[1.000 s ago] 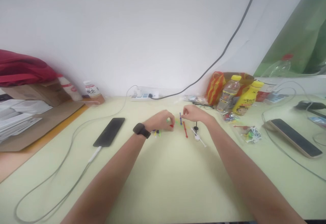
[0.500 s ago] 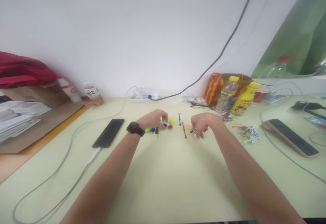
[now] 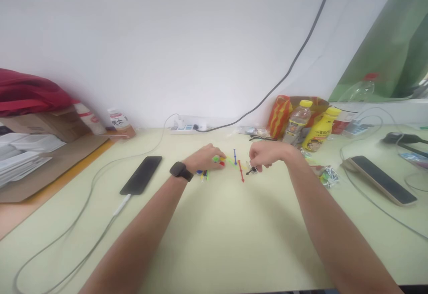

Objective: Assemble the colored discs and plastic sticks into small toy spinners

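My left hand point(image 3: 206, 157), with a black watch on its wrist, is curled around small round plastic pieces. A green piece point(image 3: 216, 158) shows between its fingers and thumb, with a red disc point(image 3: 222, 163) and a yellow one by the fingertips. My right hand point(image 3: 264, 155) pinches a small black stick with an arrow-shaped tip point(image 3: 248, 173). Between the hands lie a red stick point(image 3: 241, 171) and a blue stick point(image 3: 235, 157), both with pointed ends. More blue, yellow and green bits point(image 3: 203, 175) lie below my left hand, partly covered by it.
A black phone point(image 3: 141, 175) on a charging cable lies left; another phone point(image 3: 384, 180) leans at right. Bottles point(image 3: 319, 129), glasses and a shiny wrapper point(image 3: 329, 176) stand or lie at right. A power strip point(image 3: 183, 124) runs along the wall. Boxes are stacked far left.
My left hand has shifted slightly right and closed in over the round pieces. My right hand has risen a little from the table, the black arrow tip now showing clearly at its fingers.
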Motion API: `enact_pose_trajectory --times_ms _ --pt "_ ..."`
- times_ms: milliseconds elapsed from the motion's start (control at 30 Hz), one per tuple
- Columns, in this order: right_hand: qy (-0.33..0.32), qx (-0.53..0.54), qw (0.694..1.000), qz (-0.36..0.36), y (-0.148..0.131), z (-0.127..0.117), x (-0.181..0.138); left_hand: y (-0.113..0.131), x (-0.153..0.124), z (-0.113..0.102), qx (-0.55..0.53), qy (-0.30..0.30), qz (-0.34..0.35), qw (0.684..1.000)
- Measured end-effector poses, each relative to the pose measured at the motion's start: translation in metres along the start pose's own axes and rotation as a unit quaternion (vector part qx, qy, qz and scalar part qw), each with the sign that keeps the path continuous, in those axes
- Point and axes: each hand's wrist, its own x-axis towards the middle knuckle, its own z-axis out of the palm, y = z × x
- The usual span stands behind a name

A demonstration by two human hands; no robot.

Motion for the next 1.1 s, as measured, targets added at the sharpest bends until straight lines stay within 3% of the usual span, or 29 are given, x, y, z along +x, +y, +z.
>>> enact_pose_trajectory --times_ms 167,367,533,667,867,1100 --pt "0.078 0.084 0.992 -0.062 -0.007 -0.002 0.001 0.007 -0.006 -0.020 -0.077 0.071 0.006 0.994" --pt "0.147 0.237 0.950 -0.140 -0.014 0.003 0.007 0.042 -0.004 -0.038 -0.273 0.116 0.079 0.952" --pt "0.198 0.363 0.898 -0.152 -0.021 0.015 0.029 0.048 -0.001 -0.033 -0.269 0.196 0.086 0.939" --pt "0.199 0.473 0.842 -0.166 -0.027 0.027 0.050 0.040 -0.008 -0.034 -0.228 0.194 0.078 0.951" --pt "0.128 0.498 0.837 -0.190 -0.029 0.042 0.064 0.034 -0.019 -0.037 -0.191 0.148 0.088 0.966" --pt "0.148 0.433 0.867 -0.199 -0.036 0.052 0.067 0.031 -0.021 -0.036 -0.218 0.108 0.066 0.968"
